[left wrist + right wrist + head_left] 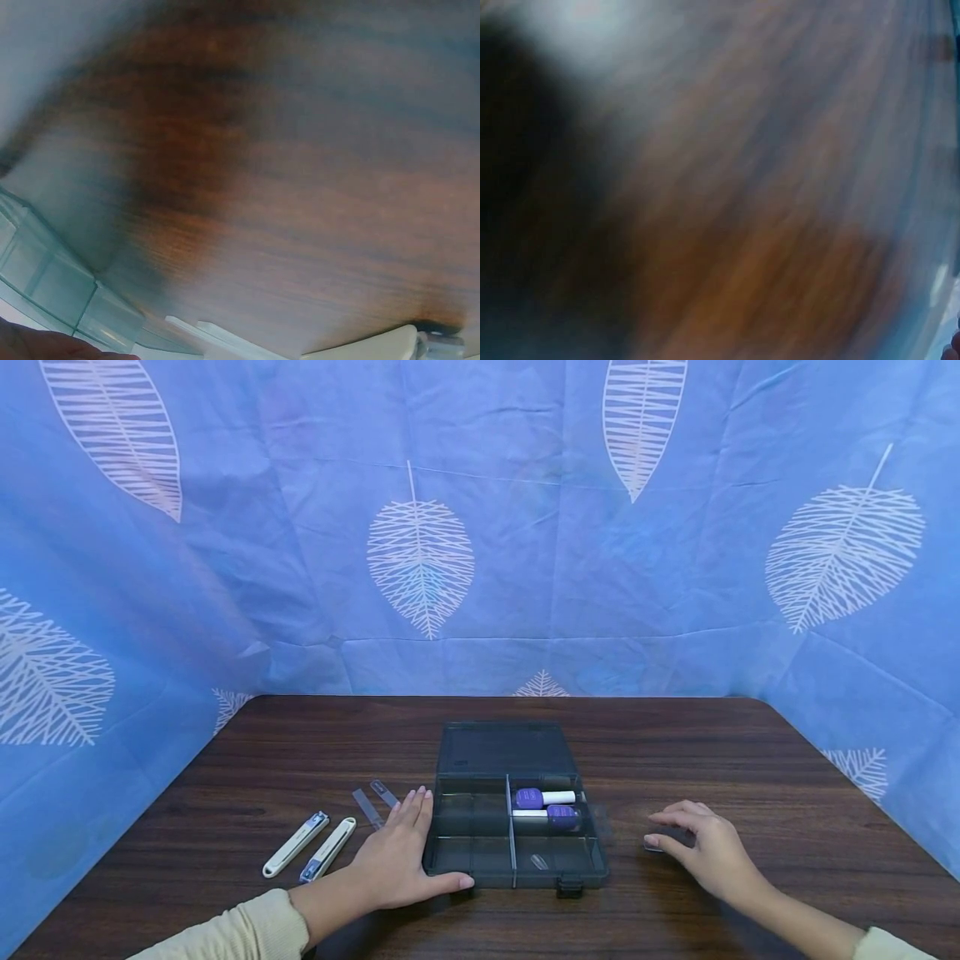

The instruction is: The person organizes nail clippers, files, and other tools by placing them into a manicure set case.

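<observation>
A dark see-through compartment box [474, 860] lies on the table with its lid [502, 749] folded back. Along the box's left side rests my left hand [401, 856], fingers straight and thumb at the front edge. Two purple nail polish bottles [529, 798] with white caps lie in the right middle compartment, and a small clear nail-tip-like piece [538, 862] is in the front right one. To the right of the box, my right hand [708, 852] hovers low, its fingers loosely bent and apart from the thumb. A small clear piece [653, 848] shows just below that thumb's tip.
Two white-handled nail clippers [296, 844] lie left of the box. Between them and the left hand are two thin, flat strips [367, 808], partly covered by the fingers. A blue leaf-patterned cloth [510, 552] hangs behind the wooden table [675, 743].
</observation>
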`<state>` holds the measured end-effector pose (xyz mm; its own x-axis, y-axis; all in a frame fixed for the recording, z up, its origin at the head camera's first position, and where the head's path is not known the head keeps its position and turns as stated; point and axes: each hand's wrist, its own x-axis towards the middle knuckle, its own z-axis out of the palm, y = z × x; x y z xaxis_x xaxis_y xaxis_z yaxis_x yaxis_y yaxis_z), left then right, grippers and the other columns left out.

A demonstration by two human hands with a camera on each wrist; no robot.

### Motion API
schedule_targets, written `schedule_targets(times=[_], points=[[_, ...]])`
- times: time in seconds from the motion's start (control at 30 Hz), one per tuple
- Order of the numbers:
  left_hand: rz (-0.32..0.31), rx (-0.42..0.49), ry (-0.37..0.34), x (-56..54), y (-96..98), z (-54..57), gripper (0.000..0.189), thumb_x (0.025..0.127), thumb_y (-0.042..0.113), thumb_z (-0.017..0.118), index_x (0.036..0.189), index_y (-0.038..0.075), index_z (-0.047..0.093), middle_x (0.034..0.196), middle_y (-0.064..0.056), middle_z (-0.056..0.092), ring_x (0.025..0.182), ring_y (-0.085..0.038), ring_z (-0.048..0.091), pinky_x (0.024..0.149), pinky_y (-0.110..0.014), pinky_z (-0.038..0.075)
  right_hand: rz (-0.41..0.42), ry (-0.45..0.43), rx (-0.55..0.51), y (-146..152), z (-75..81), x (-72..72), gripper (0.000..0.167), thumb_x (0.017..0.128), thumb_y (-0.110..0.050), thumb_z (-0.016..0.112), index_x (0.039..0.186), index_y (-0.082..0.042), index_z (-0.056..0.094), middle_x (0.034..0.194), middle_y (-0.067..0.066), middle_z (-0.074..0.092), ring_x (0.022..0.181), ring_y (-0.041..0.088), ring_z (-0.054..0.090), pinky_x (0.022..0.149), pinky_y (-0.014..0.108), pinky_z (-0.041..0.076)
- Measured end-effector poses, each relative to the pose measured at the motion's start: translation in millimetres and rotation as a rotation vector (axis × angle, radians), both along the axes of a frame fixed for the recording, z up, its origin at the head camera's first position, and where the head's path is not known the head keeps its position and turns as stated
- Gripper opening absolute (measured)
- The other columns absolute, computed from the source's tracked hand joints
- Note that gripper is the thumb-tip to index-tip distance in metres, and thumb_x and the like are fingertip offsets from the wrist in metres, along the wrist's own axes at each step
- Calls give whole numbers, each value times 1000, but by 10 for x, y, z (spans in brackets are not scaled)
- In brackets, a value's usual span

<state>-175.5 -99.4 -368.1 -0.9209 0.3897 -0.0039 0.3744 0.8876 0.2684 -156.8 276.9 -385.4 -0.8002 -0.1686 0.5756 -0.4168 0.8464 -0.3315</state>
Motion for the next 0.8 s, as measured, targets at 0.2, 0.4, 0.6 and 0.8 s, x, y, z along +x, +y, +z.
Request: schedule_targets(times=[0.2, 0.4, 0.6, 0.8], points=[[-1, -7, 1, 6, 1, 6, 116, 70, 78, 53, 145, -3, 21, 152, -20, 23, 141, -32, 22, 112, -47, 27, -25, -118, 40, 105, -47, 14, 22, 67, -12, 80, 87, -8, 72, 87, -3, 66, 71, 3, 53, 57, 19, 44], [-1, -7, 4, 6, -3, 1, 115, 70, 78, 53, 145, -3, 21, 152, -20, 23, 142, -33, 22, 112, -47, 26, -21, -167, 42, 150, -78, 20, 19, 67, -11, 79, 85, -9, 72, 87, -4, 65, 76, 1, 55, 57, 18, 44], [1, -4, -3, 7, -1, 0, 115, 70, 77, 54, 146, -3, 21, 152, -20, 23, 142, -33, 21, 112, -47, 26, -8, -132, 37, 157, -101, 10, 16, 66, -9, 79, 79, -12, 71, 84, -7, 63, 71, -7, 48, 56, 18, 42], [5, -5, -5, 9, 4, 5, 115, 70, 78, 53, 146, -2, 20, 152, -19, 23, 142, -32, 21, 112, -47, 27, -9, -123, 35, 154, -105, 7, 15, 66, -7, 79, 77, -13, 70, 82, -9, 62, 70, -8, 46, 55, 18, 42]])
